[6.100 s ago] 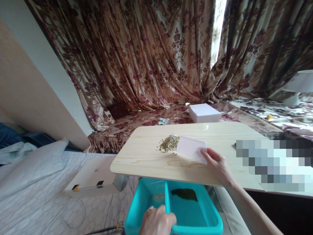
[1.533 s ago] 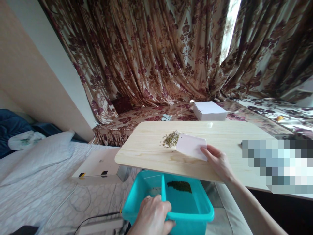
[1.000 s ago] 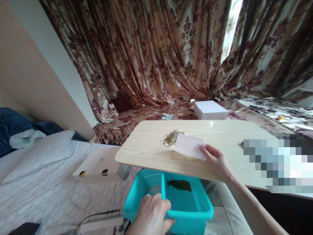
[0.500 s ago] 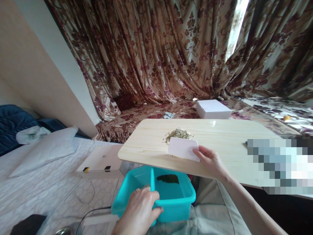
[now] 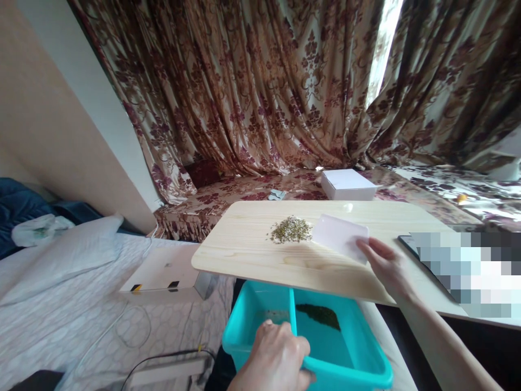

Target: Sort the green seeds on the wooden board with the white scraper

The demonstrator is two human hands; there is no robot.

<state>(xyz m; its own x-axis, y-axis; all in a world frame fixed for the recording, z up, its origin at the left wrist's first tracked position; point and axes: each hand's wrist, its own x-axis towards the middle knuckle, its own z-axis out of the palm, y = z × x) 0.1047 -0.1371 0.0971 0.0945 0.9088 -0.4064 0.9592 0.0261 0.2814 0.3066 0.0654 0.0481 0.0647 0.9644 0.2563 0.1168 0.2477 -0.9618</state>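
Observation:
My right hand pinches a white plastic scraper by its right edge. The scraper rests tilted on the pale wooden board, just right of a small heap of greenish dried bits. My left hand grips the near rim of a turquoise bin held below the board's front edge. A divider splits the bin in two. The right compartment holds a dark green heap; the left one holds a thin pale scatter.
A white box sits behind the board on patterned cloth under heavy floral curtains. A flat white device and a cable lie on the bed at left, beside a pillow. A blurred-out patch covers the board's right end.
The scraper moved from in front of the heap to its right side, farther from it. The bin shifted right under the board, with my left hand still on its rim.

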